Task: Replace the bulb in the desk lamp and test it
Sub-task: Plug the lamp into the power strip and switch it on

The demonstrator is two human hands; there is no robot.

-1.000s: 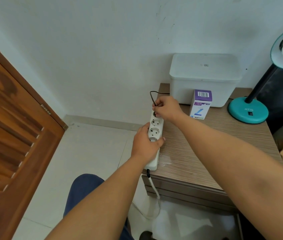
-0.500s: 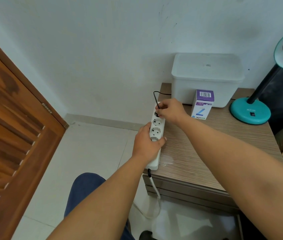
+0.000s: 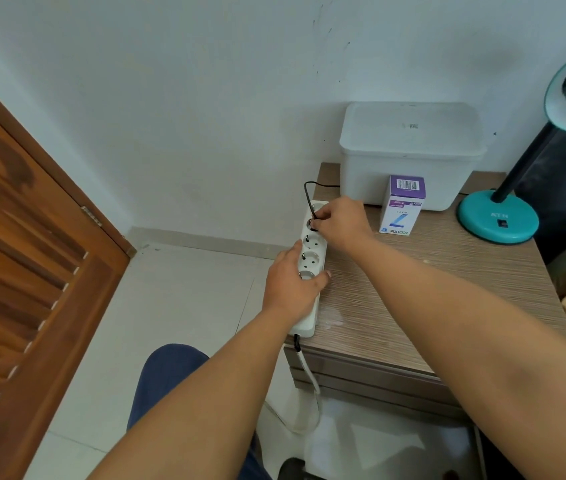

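Note:
A white power strip (image 3: 313,251) lies along the left edge of the wooden bedside table (image 3: 430,289). My left hand (image 3: 292,284) grips the strip around its middle. My right hand (image 3: 340,220) pinches the lamp's black plug (image 3: 312,226) at the strip's far socket; its black cord (image 3: 309,192) loops back towards the wall. The teal desk lamp (image 3: 498,216) stands at the table's right, its ring-shaped head at the frame's right edge. A purple-and-white bulb box (image 3: 401,206) stands upright between my right hand and the lamp.
A white lidded plastic bin (image 3: 409,150) sits against the wall behind the bulb box. A wooden louvred door (image 3: 22,258) fills the left side. The strip's white cable (image 3: 309,375) hangs down the table's front. My knee in blue trousers (image 3: 170,375) is below.
My right hand with the plug has shifted slightly down onto the strip's far socket. My left hand keeps its hold on the strip.

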